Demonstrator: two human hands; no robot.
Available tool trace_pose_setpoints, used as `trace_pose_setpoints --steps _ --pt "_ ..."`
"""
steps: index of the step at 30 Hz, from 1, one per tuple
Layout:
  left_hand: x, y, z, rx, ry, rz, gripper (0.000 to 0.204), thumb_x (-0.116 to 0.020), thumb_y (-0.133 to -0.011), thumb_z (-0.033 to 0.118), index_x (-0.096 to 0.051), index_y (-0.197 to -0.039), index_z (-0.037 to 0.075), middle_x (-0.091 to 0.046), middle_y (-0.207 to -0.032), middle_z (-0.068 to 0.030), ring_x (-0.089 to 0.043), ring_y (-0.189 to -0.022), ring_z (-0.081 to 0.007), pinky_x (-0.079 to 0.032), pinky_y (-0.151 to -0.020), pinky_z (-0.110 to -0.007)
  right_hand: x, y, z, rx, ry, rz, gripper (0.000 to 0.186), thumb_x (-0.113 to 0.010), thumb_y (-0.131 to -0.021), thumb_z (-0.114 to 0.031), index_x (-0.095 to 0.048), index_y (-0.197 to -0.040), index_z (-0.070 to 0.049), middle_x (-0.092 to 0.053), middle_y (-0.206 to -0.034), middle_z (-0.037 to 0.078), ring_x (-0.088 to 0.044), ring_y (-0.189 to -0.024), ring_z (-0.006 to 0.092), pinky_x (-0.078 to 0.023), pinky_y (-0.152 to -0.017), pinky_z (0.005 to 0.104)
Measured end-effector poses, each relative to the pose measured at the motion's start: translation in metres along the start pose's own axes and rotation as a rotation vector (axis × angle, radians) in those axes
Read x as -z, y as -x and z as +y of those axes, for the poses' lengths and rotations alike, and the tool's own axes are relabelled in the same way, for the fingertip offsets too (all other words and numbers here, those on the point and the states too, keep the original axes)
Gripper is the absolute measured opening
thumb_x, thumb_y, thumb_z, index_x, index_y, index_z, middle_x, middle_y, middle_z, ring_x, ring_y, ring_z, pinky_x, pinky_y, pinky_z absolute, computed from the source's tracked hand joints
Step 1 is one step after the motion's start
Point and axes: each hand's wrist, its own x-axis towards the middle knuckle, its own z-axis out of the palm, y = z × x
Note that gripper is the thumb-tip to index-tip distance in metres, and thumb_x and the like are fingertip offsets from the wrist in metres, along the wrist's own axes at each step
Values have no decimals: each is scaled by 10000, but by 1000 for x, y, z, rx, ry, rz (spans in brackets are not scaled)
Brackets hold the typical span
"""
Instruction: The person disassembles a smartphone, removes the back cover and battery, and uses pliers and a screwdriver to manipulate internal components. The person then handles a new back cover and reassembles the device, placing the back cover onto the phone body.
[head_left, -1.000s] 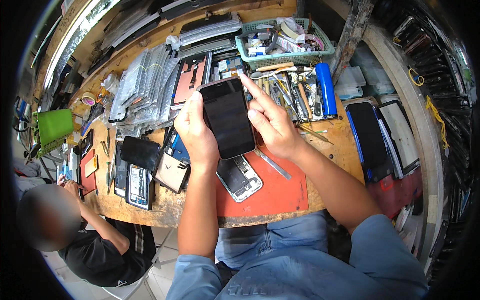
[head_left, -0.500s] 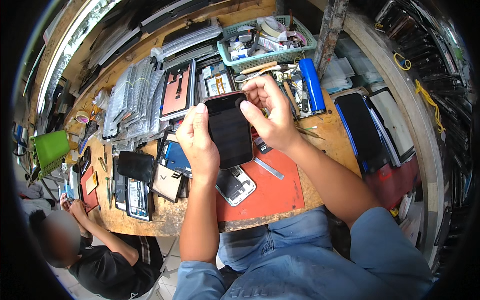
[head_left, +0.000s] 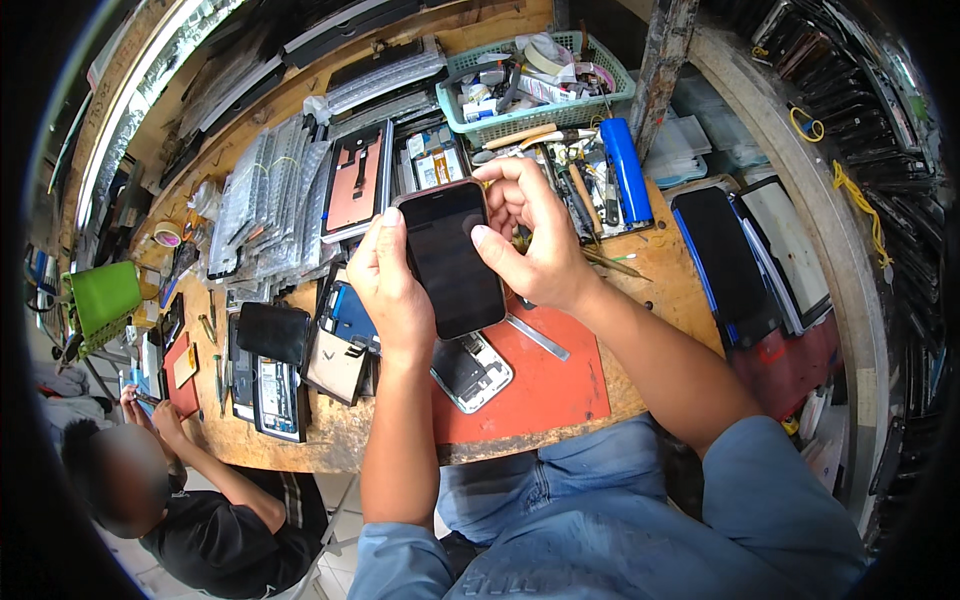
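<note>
A black smartphone point(head_left: 455, 270) with a dark screen is held upright above the bench. My left hand point(head_left: 392, 290) is closed around its left edge, thumb along the side. At the right edge, my right hand point(head_left: 540, 245) has its thumb on the upper right of the glass and its fingers curled; where those fingers touch the phone is partly hidden. Below it, an opened phone body point(head_left: 474, 372) with a white frame lies on the red mat point(head_left: 540, 405). Beside that body rests a flat metal strip point(head_left: 537, 337).
Opened phones and tablets point(head_left: 277, 395) sit left of the mat, near stacked bubble-wrapped parts point(head_left: 265, 200). Behind stand a green basket point(head_left: 540, 115), hand tools point(head_left: 580, 185) and a blue cylinder point(head_left: 625, 170). At lower left, another person point(head_left: 215, 530) handles a small device.
My right thumb has slid from the phone's upper right corner down and inward over the glass. The phone has tilted slightly. At left, the other person's hands have shifted a little.
</note>
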Motion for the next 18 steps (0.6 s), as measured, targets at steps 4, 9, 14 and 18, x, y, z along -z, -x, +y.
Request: trace_pose_setpoints --steps 4,9,14,18 --pt "6 -2 -4 -27 2 -29 314 -541 -1144 189 -675 -938 -6 -638 -896 23 -520 -819 -47 -448 -749 -237 -1 0 -2 6 -39 -12 521 -739 -886 -67 -504 -1351 -42 -637 -933 26 -597 -770 95 -463 -671 259" --pt "9 -3 -13 -9 55 -29 308 -541 -1140 185 -678 -941 -8 -642 -893 18 -524 -824 -47 -445 -767 -233 0 0 3 -8 -72 -18 435 -684 -956 -82 -508 -1350 -32 -636 -930 30 -599 -786 89 -475 -688 259" --pt "7 -2 -2 49 53 -5 308 -532 -1137 184 -705 -978 -15 -686 -929 -1 -565 -838 -59 -465 -779 -239 4 1 -6 -102 -87 -53 276 -525 -1109 -109 -524 -1368 -12 -627 -894 37 -568 -810 70 -475 -745 257" --pt "8 -5 -3 33 73 -41 312 -535 -1135 193 -720 -998 -18 -710 -952 -15 -592 -831 -69 -489 -780 -250 0 0 -8 -119 -108 -34 286 -520 -1121 -102 -520 -1390 -5 -650 -911 43 -574 -823 71 -476 -748 256"
